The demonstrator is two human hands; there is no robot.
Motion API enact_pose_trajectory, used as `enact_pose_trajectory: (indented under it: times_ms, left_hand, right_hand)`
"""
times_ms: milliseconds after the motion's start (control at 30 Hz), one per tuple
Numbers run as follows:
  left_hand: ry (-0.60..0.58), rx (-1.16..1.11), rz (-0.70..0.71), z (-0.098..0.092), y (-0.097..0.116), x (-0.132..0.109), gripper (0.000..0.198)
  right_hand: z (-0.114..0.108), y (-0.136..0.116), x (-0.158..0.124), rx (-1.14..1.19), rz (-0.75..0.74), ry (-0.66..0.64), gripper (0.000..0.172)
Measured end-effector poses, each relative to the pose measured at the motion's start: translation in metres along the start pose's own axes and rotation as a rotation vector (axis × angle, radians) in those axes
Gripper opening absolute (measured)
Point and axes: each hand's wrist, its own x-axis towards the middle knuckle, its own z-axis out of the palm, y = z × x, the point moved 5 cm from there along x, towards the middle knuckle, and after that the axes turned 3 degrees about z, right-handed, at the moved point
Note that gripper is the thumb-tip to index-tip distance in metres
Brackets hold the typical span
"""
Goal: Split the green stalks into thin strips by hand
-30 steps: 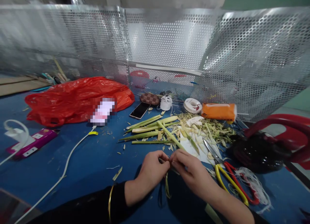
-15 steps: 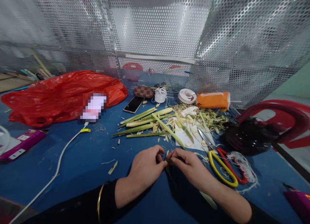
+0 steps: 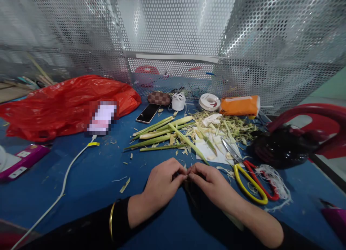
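My left hand (image 3: 164, 179) and my right hand (image 3: 209, 181) meet at their fingertips, low over the blue table (image 3: 108, 203). Both pinch something small and thin that I cannot make out; the fingers mostly cover it, and a wispy strand hangs below. Just beyond them lie several green plant stalks (image 3: 159, 134), partly stripped. A sheet of white paper (image 3: 204, 152) with scraps on it is to their right. Scissors (image 3: 245, 170) with one yellow and one red handle lie open to the right of my right hand, beside a tangle of white thread (image 3: 277, 183).
At the back are a dark phone (image 3: 148, 113), a checkered case (image 3: 159, 98), a white spool (image 3: 209, 102) and an orange packet (image 3: 239, 105). A red plastic bag (image 3: 67, 102) and a charging phone (image 3: 102, 118) lie left. A shiny black object (image 3: 281, 147) stands right, below perforated metal (image 3: 175, 30).
My fingertips have come closer together, with the right fingers now touching the left. The view has shifted slightly; the things on the table lie as before.
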Motion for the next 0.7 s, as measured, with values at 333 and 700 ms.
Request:
enact_pose_trajectory:
  times_ms: [333, 700]
  left_hand:
    - [0.018, -0.175, 0.054, -0.005, 0.004, 0.0, 0.006]
    - [-0.062, -0.42, -0.232, 0.005, -0.013, -0.002, 0.013]
  right_hand:
    - [0.0, -0.007, -0.004, -0.083, -0.108, -0.003, 0.018]
    - [0.002, -0.011, -0.007, -0.152, -0.13, -0.005, 0.02]
